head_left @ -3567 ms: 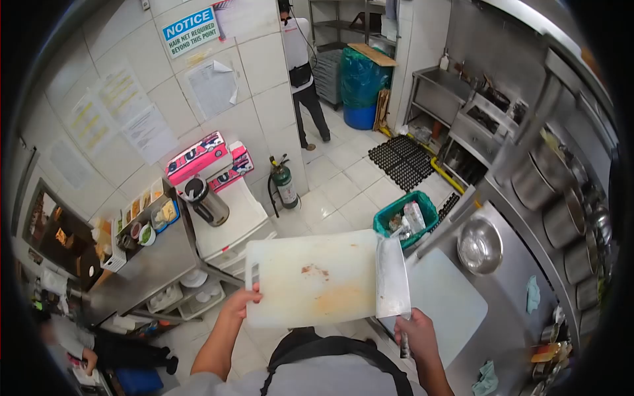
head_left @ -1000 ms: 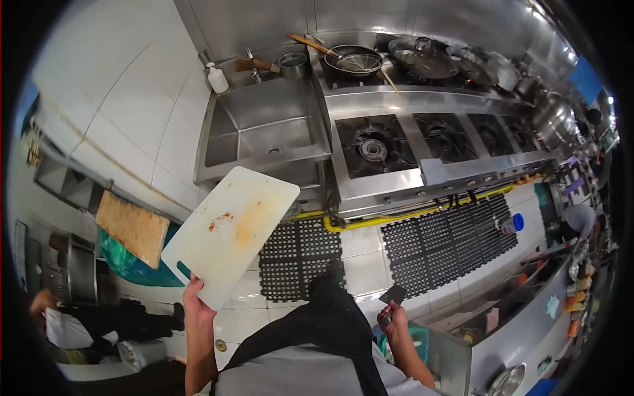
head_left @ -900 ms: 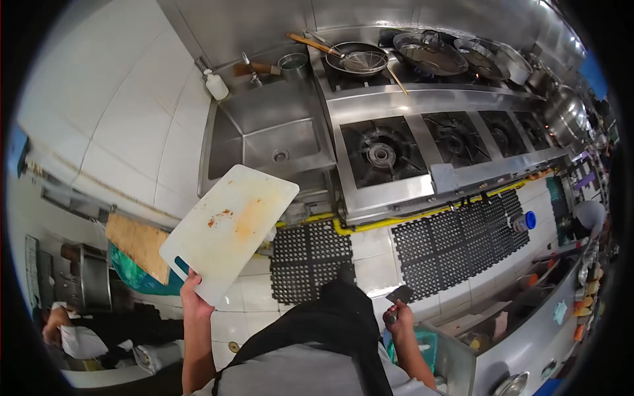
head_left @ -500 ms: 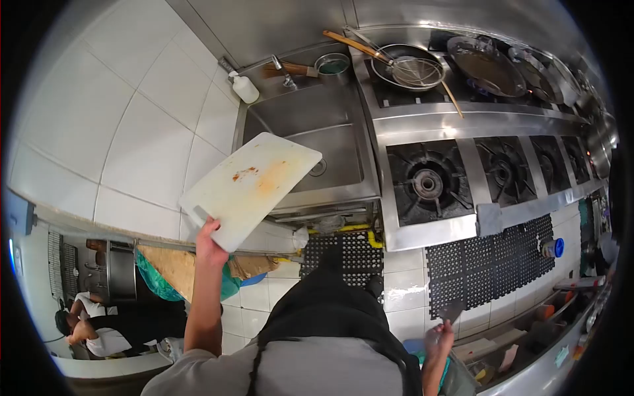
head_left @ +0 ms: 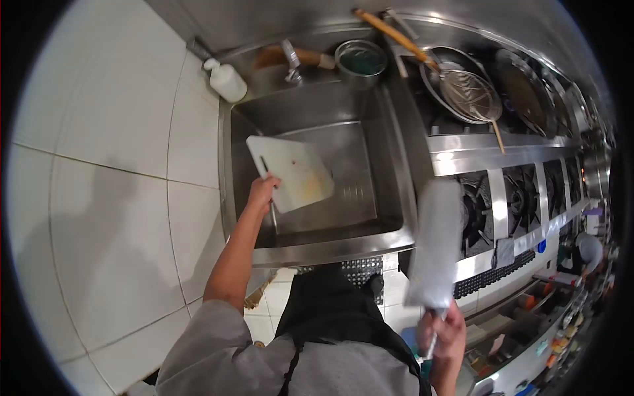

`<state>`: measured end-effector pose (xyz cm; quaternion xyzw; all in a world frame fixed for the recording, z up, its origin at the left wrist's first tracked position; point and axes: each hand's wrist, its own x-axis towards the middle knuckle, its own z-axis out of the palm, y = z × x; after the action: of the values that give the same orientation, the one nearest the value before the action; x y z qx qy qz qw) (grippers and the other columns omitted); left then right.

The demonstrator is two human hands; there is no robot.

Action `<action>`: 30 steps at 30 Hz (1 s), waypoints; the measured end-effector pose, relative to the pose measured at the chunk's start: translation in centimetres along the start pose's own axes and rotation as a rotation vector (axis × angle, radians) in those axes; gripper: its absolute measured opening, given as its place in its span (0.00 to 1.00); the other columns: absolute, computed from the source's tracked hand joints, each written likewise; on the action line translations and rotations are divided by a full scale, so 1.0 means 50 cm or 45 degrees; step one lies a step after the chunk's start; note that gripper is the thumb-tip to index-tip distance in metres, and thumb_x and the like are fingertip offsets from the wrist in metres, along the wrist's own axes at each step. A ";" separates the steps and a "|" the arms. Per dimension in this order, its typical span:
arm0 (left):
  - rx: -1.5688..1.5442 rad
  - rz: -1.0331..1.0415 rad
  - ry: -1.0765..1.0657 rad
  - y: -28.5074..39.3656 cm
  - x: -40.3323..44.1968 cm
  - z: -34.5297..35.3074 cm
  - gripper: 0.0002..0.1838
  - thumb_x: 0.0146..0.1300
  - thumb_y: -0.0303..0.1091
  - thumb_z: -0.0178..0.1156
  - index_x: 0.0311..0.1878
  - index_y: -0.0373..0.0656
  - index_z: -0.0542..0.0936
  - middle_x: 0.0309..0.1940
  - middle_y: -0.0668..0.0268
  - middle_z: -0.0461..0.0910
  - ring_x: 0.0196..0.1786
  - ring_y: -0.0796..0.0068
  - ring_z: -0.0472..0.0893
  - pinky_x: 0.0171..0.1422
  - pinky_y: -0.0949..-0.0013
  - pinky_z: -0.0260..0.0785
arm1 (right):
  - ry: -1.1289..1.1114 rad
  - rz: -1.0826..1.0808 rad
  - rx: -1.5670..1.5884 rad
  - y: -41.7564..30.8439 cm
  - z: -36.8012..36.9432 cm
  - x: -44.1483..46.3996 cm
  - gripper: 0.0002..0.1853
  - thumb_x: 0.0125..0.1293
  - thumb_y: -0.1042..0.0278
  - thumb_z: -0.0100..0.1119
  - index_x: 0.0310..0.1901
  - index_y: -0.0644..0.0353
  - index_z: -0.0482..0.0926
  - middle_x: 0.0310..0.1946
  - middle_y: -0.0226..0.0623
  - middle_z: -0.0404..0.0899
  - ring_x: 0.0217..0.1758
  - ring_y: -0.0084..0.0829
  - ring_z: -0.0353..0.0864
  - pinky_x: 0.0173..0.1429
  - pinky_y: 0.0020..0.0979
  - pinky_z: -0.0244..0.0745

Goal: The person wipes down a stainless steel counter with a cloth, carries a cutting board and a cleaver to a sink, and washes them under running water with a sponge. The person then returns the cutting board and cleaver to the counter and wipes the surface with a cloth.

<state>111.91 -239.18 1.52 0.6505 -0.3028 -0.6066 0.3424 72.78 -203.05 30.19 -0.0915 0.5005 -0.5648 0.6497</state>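
Observation:
My left hand (head_left: 264,191) grips a white cutting board (head_left: 294,173) near its handle slot. The board tilts inside the steel sink (head_left: 323,249), its stained face partly towards me; whether it touches the bottom I cannot tell. On the right, my right hand (head_left: 444,330) is closed around the handle of a cleaver (head_left: 436,244). The broad blade points up and away from me, blurred by motion, in front of the stove.
Behind the sink are a faucet (head_left: 291,63), a white pump bottle (head_left: 226,81), a blurred brush (head_left: 290,58) and a metal pot (head_left: 360,61). A strainer (head_left: 472,96) rests over a pan on the stove (head_left: 462,143). Another person (head_left: 589,252) is at far right.
The cutting board has gone from beside the sink down into it, and its tilt has changed. My right hand has raised the cleaver beside the stove. My view has shifted closer to the sink.

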 end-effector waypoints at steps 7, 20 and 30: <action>0.250 0.105 -0.041 -0.016 0.104 -0.010 0.19 0.61 0.31 0.64 0.54 0.33 0.83 0.36 0.65 0.82 0.36 0.73 0.78 0.46 0.68 0.71 | -0.154 0.192 -1.050 0.121 0.179 0.635 0.23 0.78 0.60 0.44 0.69 0.60 0.75 0.29 0.37 0.79 0.30 0.30 0.82 0.37 0.31 0.77; 0.430 0.324 0.046 0.025 0.116 -0.004 0.29 0.63 0.28 0.60 0.69 0.36 0.76 0.52 0.51 0.87 0.55 0.66 0.86 0.61 0.66 0.74 | 0.269 -0.123 -2.176 0.571 -0.019 1.089 0.37 0.76 0.66 0.54 0.82 0.51 0.51 0.65 0.51 0.74 0.66 0.52 0.77 0.67 0.45 0.75; 0.615 0.423 0.162 0.067 0.142 0.045 0.25 0.62 0.29 0.57 0.63 0.37 0.80 0.51 0.45 0.85 0.51 0.49 0.87 0.58 0.56 0.76 | 0.221 0.043 -2.391 0.561 -0.061 1.116 0.34 0.72 0.64 0.61 0.77 0.57 0.62 0.62 0.54 0.75 0.67 0.55 0.73 0.68 0.50 0.71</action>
<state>110.33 -247.04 0.05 0.6914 -0.5186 -0.4105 0.2907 80.75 -238.08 -21.02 -0.5280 0.7988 0.0744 0.2786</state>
